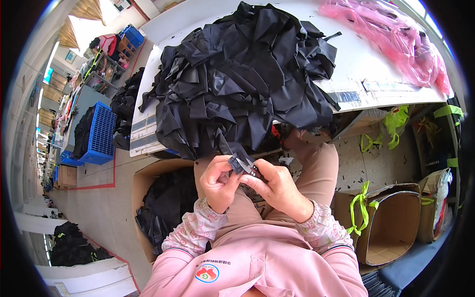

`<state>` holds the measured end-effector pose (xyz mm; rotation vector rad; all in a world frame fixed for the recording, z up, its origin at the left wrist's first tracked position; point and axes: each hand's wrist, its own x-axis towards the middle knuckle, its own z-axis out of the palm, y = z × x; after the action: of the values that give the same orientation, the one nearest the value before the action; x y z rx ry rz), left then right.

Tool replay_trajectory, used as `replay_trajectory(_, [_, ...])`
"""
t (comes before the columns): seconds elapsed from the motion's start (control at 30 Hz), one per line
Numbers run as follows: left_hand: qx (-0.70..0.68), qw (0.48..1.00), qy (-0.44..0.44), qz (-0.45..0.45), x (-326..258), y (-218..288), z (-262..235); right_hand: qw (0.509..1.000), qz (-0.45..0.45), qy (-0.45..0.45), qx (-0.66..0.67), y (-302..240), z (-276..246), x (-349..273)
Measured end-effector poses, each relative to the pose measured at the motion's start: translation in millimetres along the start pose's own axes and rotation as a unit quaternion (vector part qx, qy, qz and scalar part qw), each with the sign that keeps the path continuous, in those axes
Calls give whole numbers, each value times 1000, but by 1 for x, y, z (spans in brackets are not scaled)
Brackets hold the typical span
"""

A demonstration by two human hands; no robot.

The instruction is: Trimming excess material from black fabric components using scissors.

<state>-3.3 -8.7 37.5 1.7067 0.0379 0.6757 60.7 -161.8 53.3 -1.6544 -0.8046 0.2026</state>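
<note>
My left hand (219, 182) pinches the end of a black fabric piece (227, 146) between thumb and fingers, just in front of my body. Held in my right hand (278, 188) is a small pair of thread snips (253, 172) with a dark handle. Its metal blades point left and meet the fabric at my left fingertips; whether they are closed is too small to tell. Beyond both hands, a big heap of black fabric pieces (232, 79) covers the near part of the white table (354, 54) and hangs over its front edge.
Left of my legs stands a cardboard box (143, 179) holding black fabric. An open cardboard box (391, 247) with a green tie is at my right. Pink plastic sheeting (396, 39) lies at the table's far right. A blue crate (100, 136) stands farther left.
</note>
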Motion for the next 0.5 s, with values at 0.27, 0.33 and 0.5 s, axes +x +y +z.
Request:
replay_trajectory(0.27, [8, 1000, -21, 11, -2, 1, -1, 1000, 23, -15, 8, -5, -4, -1])
replay_trajectory(0.33, [8, 999, -30, 16, -3, 1, -2, 1000, 22, -13, 5, -7, -6, -1])
replay_trajectory(0.5, [8, 999, -50, 21, -2, 2, -3, 1000, 19, -7, 10, -5, -7, -4])
